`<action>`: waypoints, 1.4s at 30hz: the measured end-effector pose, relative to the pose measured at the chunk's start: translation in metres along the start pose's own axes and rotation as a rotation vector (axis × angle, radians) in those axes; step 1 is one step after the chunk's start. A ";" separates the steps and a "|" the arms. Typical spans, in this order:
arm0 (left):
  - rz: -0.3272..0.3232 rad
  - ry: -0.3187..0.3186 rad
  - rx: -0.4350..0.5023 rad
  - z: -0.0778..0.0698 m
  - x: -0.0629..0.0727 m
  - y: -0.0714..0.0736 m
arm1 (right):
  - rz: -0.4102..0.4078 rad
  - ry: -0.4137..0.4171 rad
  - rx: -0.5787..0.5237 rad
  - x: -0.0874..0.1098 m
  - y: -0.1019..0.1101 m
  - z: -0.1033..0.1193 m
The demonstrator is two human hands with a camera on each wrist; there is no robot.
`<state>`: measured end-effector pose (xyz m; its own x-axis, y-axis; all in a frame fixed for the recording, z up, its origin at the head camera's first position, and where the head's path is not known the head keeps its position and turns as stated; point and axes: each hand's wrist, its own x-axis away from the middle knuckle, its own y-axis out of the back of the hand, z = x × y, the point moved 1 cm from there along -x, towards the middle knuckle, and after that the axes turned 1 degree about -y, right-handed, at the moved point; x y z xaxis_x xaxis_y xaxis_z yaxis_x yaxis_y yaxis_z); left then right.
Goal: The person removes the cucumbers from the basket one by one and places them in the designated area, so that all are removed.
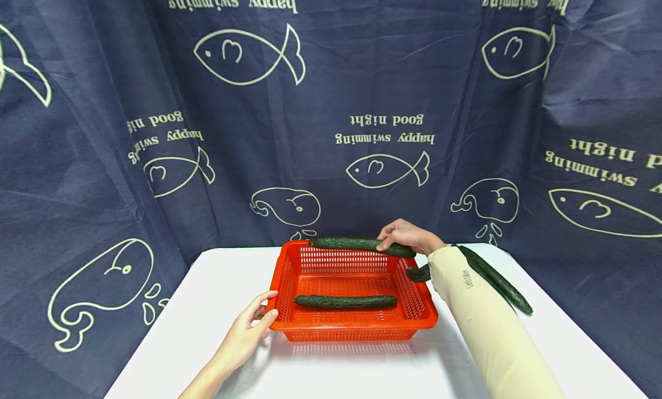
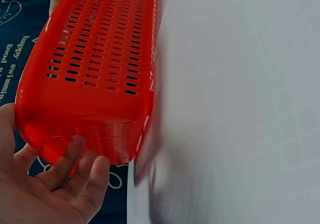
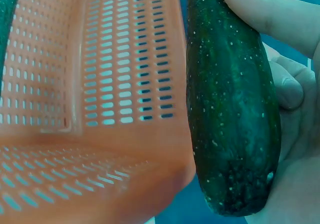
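Note:
My right hand grips a long dark green cucumber near its right end. This cucumber lies level over the far rim of the red plastic basket. In the right wrist view the thumb and fingers close around the bumpy cucumber, beside the slotted basket wall. A second cucumber rests inside the basket toward its front. At the basket's left front corner, my left hand holds the rim. The left wrist view shows its fingers bent at the basket's outer side.
The basket stands on a white-covered table. Right of it lies another cucumber, partly hidden by the right sleeve. A dark blue curtain with fish drawings hangs behind and along both sides. A black device sits at the right wrist.

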<state>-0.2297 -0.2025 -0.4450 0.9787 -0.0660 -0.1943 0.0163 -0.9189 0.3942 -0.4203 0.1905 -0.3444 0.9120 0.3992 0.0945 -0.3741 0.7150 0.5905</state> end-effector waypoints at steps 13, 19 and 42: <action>-0.006 0.008 0.003 0.002 0.002 0.000 | -0.140 -0.031 0.005 0.014 0.020 -0.007; -0.009 0.011 -0.005 0.001 0.002 0.000 | -0.201 -0.062 0.017 0.023 0.032 -0.013; 0.008 -0.029 0.025 0.000 0.000 0.001 | -0.422 -0.173 -0.065 0.060 0.059 -0.055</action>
<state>-0.2297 -0.2031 -0.4443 0.9725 -0.0846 -0.2172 0.0026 -0.9278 0.3731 -0.3964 0.2879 -0.3478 0.9994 -0.0329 -0.0078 0.0317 0.8309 0.5555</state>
